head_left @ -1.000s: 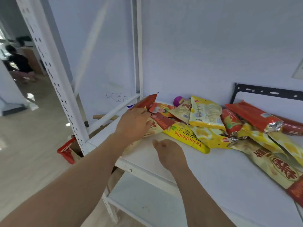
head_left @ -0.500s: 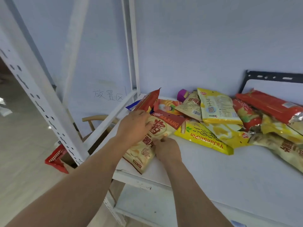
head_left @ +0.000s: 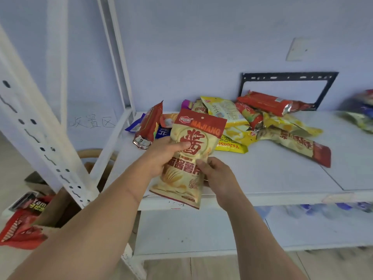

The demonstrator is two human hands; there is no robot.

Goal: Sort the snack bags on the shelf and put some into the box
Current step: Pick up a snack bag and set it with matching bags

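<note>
MAJIANG chip bag [head_left: 193,152] upright, gripped between left hand [head_left: 161,156], right hand [head_left: 217,176]

Cream MAJIANG snack bag [head_left: 189,156], red-topped, held upright above the white shelf [head_left: 272,172] edge by left hand [head_left: 161,156] and right hand [head_left: 220,178]. Mixed snack bags [head_left: 262,120] heaped behind.

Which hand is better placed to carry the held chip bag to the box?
Probably left: the left hand already wraps the chip bag, and the box sits lower left.
</note>
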